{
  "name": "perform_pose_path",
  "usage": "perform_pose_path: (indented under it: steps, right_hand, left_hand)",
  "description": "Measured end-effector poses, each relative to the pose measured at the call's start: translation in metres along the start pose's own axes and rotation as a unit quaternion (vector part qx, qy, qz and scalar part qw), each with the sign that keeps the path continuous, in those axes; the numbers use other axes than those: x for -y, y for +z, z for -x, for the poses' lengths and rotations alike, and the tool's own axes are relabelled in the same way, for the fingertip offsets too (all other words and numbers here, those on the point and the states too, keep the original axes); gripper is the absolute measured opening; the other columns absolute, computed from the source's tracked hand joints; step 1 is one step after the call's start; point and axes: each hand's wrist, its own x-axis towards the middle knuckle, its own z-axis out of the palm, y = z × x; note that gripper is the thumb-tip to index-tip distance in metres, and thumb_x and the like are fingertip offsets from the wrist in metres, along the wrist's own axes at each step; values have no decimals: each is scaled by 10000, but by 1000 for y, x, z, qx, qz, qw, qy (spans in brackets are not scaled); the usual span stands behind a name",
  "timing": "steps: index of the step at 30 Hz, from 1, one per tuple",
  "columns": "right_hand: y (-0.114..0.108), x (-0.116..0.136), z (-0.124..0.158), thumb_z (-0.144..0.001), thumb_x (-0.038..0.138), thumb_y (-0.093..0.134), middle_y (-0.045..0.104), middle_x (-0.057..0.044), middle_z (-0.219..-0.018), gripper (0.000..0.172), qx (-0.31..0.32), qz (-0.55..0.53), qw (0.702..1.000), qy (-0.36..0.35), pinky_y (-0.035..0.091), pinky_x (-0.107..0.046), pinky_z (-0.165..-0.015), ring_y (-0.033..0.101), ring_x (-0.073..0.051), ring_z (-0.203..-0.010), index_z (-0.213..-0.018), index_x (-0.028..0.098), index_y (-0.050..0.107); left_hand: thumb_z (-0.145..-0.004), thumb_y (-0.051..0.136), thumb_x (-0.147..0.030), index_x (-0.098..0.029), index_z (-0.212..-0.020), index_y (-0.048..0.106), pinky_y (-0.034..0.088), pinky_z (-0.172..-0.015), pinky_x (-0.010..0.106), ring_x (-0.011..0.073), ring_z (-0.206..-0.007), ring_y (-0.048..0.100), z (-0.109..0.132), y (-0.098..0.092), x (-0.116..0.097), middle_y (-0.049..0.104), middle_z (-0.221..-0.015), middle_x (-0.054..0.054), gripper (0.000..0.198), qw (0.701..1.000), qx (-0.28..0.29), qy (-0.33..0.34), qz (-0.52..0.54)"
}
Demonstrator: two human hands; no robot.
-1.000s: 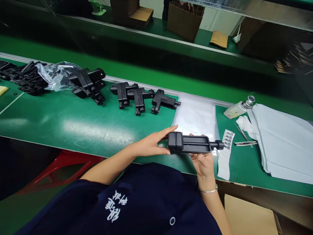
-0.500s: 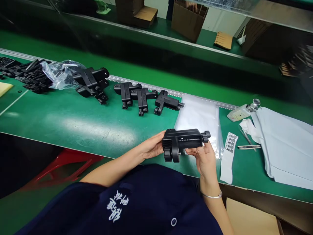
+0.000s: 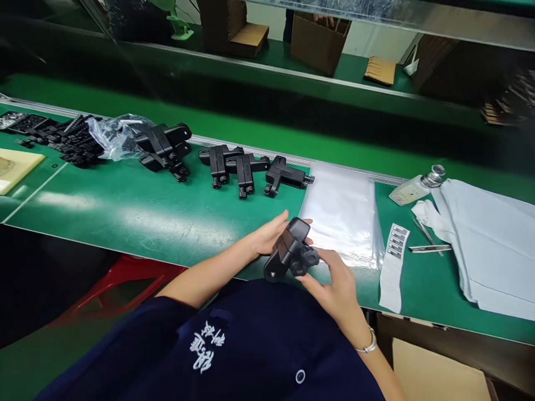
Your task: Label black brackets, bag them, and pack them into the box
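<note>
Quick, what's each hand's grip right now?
Left hand: closed, holding the black bracket.
Right hand: closed, holding the same bracket at its knobs.

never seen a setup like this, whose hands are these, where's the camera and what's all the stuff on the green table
No machine here: these are a person's two bare hands, seen from a camera worn on that person's head, looking forward and down. All the pictures come from it.

The left hand and right hand hold a black device between them, the right fingers at its knobs.

On the green table, similar black devices lie along the back, with a crumpled clear bag and small black parts further left. Beyond the hands are flat clear bags; rightward, a bottle, a label strip and pale sheets.
</note>
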Motion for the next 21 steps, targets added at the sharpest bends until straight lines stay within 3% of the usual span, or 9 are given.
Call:
perform_pose_path:
  steps: [2, 5, 7, 10, 12, 13, 17, 19, 21]
  right_hand:
    - [1, 3, 0, -861, 376, 730, 737, -69, -973, 372, 8, 11, 1000, -16, 591, -393, -734, 704, -264, -856, -1204, 280, 622]
    - [-8, -5, 5, -877, 387, 704, 730, -82, -1067, 453, 20, 11, 1000, 18, 588, -410, -799, 702, -269, -928, -1299, 278, 582]
    - [-25, -20, 13, -885, 413, 681, 721, -86, -1113, 503, 1, 15, 997, 70, 580, -407, -813, 696, -269, -979, -1349, 273, 548]
    - [-68, -54, 34, -919, 462, 586, 721, -104, -1087, 479, -127, 66, 972, 185, 563, -388, -752, 692, -270, -982, -1334, 227, 541]
    - [-99, -75, 55, -924, 486, 532, 721, -126, -1059, 430, -195, 153, 928, 279, 540, -388, -713, 689, -288, -964, -1231, 192, 593]
    - [-112, -83, 66, -921, 491, 520, 722, -134, -1036, 403, -196, 211, 897, 335, 524, -392, -700, 687, -302, -949, -1162, 183, 619]
    - [-134, -96, 111, -910, 552, 527, 727, -149, -908, 406, -95, 374, 750, 537, 454, -391, -651, 692, -346, -845, -1035, 178, 625]
    - [-133, -94, 132, -908, 575, 527, 722, -134, -861, 419, -69, 375, 731, 566, 423, -365, -618, 690, -337, -793, -1044, 186, 604]
    - [-133, -89, 149, -904, 561, 531, 712, -99, -826, 384, -71, 342, 750, 561, 402, -339, -595, 682, -310, -755, -1020, 201, 594]
  left_hand:
    - [-888, 456, -734, -173, -1376, 538, 543, -778, 379, 265, -848, 729, -4, 2, 1, 770, -956, 118, 748, 1000, 8, -5, -8]
    - [-861, 576, -669, -142, -1260, 622, 535, -778, 355, 251, -840, 719, -5, 4, 1, 762, -923, 113, 663, 1000, -20, 3, -18]
    - [-806, 694, -602, -141, -1187, 660, 529, -778, 334, 224, -804, 703, -1, 3, 1, 748, -888, 88, 599, 995, -85, 31, -41]
    - [-674, 806, -611, -155, -1156, 668, 512, -748, 286, 184, -778, 662, 8, -3, -2, 718, -888, 43, 678, 953, -234, 124, -150]
    - [-609, 794, -692, -155, -1160, 655, 504, -747, 282, 192, -813, 646, 14, -11, -7, 701, -923, 36, 782, 898, -315, 173, -253]
    - [-589, 772, -732, -152, -1167, 645, 508, -767, 298, 210, -846, 645, 17, -16, -10, 695, -948, 41, 828, 871, -342, 185, -301]
    - [-679, 626, -758, -150, -1171, 615, 491, -957, 462, 334, -1077, 623, 23, -29, -24, 667, -1129, 123, 781, 749, -406, 207, -482]
    - [-742, 609, -651, -162, -1203, 600, 423, -1055, 538, 393, -1231, 545, 27, -22, -28, 616, -1260, 164, 672, 644, -429, 233, -588]
    - [-789, 597, -545, -184, -1258, 578, 412, -1069, 560, 412, -1296, 494, 30, -4, -28, 562, -1357, 168, 592, 557, -431, 256, -662]
